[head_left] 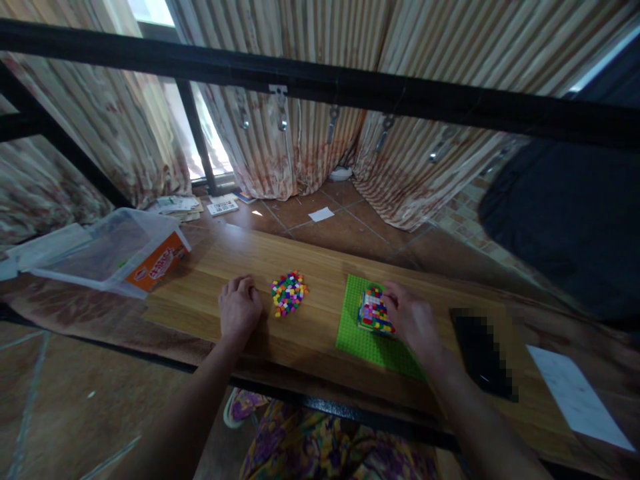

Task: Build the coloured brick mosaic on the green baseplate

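Note:
My left hand [240, 310] rests on the wooden tabletop with its fingers curled in, and I see nothing in it. Just to its right lies a loose pile of tiny multicoloured toy bricks [290, 293]. My right hand [411, 319] is over a green studded baseplate [350, 333], thumb and fingers pinched together at the far right part of a small block build [374, 312]. That build stands on the plate, its top a mosaic of red, white, blue, yellow and pink pieces. Whatever sits between the right fingertips is hidden or too small to name.
A clear plastic bin [110, 247] with an orange label stands at the left end of the table [310, 347]. On the right lie a dark, partly pixelated flat object [475, 347] and a white sheet [580, 393]. A black metal bar [330, 77] crosses beyond the table, before striped curtains.

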A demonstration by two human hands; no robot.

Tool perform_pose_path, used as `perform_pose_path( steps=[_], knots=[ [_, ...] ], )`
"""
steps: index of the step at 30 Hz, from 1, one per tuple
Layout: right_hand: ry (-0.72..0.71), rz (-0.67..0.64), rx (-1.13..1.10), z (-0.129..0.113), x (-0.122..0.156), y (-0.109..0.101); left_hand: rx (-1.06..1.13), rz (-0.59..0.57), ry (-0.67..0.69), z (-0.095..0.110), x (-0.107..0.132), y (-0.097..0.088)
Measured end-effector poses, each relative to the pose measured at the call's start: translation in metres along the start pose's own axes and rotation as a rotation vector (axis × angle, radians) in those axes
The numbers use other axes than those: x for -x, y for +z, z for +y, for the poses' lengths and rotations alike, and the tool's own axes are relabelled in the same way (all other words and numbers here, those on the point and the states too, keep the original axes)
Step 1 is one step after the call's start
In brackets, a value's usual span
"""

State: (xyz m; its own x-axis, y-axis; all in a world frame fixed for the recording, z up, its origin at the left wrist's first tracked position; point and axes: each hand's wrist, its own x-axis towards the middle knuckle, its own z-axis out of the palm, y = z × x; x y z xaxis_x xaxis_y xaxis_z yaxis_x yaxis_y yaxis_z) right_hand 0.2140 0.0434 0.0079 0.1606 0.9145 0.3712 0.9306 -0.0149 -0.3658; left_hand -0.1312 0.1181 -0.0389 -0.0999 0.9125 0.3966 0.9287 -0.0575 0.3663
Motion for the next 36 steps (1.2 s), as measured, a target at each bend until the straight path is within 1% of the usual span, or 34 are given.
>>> perform_pose_path(
  steps=[7, 16, 22, 26, 28, 31, 33, 35, 36],
  knots=[
    [-0.013, 0.063, -0.060, 0.001, 0.010, 0.004, 0.007, 0.000, 0.000, 0.000, 0.000, -0.001],
    [-0.016, 0.064, -0.076, 0.004, 0.011, 0.007, -0.002, -0.007, -0.001, 0.000, 0.001, 0.000],
    [-0.035, 0.095, -0.110, 0.005, 0.013, 0.011, 0.002, -0.023, -0.010, 0.001, 0.001, -0.001],
    [0.016, 0.106, -0.163, 0.006, 0.015, 0.011, 0.004, -0.020, -0.011, 0.001, 0.001, -0.001],
    [0.060, 0.150, -0.201, 0.005, 0.018, 0.009, 0.006, -0.017, -0.010, 0.001, 0.001, -0.001],
    [0.098, 0.293, -0.256, -0.005, 0.025, 0.002, 0.006, -0.009, -0.002, 0.001, 0.001, -0.001],
    [0.109, 0.349, -0.295, -0.017, 0.030, -0.002, 0.007, -0.009, -0.002, 0.002, 0.001, -0.002],
    [0.099, 0.324, -0.334, -0.035, 0.036, -0.003, 0.014, -0.021, -0.012, 0.002, 0.001, -0.002],
    [0.078, 0.285, -0.356, -0.045, 0.039, -0.002, 0.019, -0.028, -0.016, 0.003, 0.002, -0.003]
  ],
)
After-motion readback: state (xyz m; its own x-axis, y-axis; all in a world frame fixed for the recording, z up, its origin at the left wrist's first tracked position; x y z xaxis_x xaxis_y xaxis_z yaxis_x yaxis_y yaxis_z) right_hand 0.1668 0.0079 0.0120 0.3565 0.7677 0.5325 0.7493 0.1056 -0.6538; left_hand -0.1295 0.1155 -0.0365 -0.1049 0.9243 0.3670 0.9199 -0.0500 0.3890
